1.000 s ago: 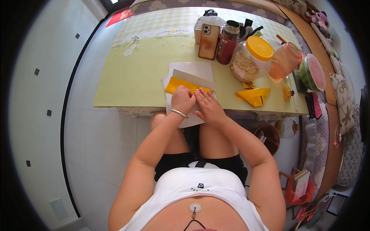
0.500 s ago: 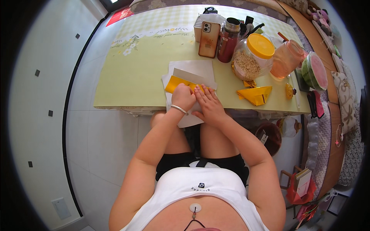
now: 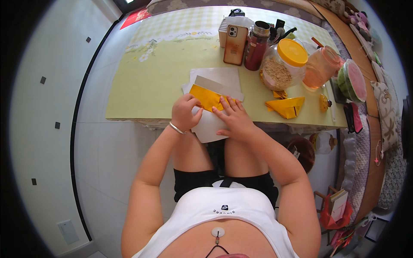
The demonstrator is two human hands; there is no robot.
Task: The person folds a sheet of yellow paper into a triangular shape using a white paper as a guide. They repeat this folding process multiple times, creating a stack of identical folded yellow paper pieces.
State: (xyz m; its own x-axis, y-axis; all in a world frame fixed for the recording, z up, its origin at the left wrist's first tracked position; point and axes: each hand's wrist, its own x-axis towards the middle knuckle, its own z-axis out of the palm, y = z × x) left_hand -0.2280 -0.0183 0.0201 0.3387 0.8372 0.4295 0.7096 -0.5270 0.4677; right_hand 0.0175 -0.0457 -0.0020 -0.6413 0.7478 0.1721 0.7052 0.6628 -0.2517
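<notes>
The yellow paper sheet [image 3: 206, 98] lies flat at the near edge of the pale green table [image 3: 146, 86], folded into a slanted strip that runs from upper left down to lower right. It rests on a stack of white paper sheets [image 3: 215, 79], whose lowest sheet hangs over the table's near edge. The left hand [image 3: 185, 112] pinches the yellow sheet's near left end, fingers curled over it. The right hand [image 3: 234, 118] presses flat on its right end, fingers spread and pointing toward the table's far side.
</notes>
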